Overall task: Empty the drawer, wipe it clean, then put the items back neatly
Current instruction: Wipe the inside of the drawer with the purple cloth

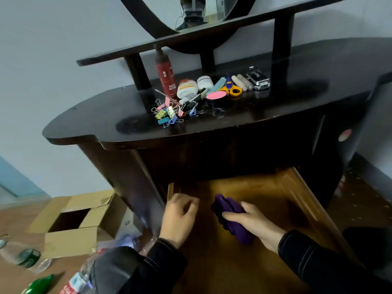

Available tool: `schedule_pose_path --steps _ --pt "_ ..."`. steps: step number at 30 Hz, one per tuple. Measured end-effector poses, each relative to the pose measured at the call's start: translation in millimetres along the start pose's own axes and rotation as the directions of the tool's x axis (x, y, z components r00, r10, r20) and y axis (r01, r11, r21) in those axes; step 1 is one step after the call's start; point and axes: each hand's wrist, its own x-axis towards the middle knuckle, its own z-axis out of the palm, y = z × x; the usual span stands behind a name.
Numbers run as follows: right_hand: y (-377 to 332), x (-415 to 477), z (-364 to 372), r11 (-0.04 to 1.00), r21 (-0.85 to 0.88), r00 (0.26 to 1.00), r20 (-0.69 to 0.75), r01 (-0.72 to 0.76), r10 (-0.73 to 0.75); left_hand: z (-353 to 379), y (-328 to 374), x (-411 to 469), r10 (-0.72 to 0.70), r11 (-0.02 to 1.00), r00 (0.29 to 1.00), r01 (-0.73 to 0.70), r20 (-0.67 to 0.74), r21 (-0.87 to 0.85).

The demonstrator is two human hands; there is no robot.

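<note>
Head view: dressing table [95,124], its open drawer [301,187] below, bare inside. Wiping step, we judge. Right hand [252,221] clutches a purple cloth [231,211] on the drawer floor. Left hand [179,217] curls at the left wall; whether it grips we cannot tell. Binder clips [167,115] and scissors [232,88] wait on the tabletop. Next: reach the back corners, then restock.

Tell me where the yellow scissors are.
Head view, upper middle: the yellow scissors lie on the dresser top, between the pink-lidded tin and the beige rolls.

left hand [180,217] blurred at fingers, cloth [223,205] half hidden under right hand [252,223]
</note>
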Motion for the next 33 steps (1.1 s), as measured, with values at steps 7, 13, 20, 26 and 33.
schedule_pose_path --steps 7,13,20,26,33 --pt "13 62 31 0.998 -0.028 0.998 0.025 -0.055 0.056 -13 -67 31 -0.216 0.976 0.974 0.215 0.066 0.022" --pt "21 112 49 0.995 -0.047 0.996 -0.016 -0.091 0.090 -2 -75 48 -0.143 0.980 0.986 0.129 0.083 0.155" --pt "29 171 72 0.999 -0.054 0.998 -0.062 -0.007 0.004 6 -84 59 -0.076 0.966 0.991 0.046 0.109 0.256" --pt "27 211 94 0.991 -0.126 0.990 -0.121 0.055 -0.070 6 -85 66 -0.070 0.951 0.992 0.035 0.104 0.308" --pt "8 224 97 0.928 -0.361 0.978 -0.140 0.094 -0.154 10 -82 65 -0.107 0.956 0.992 0.082 0.071 0.282"
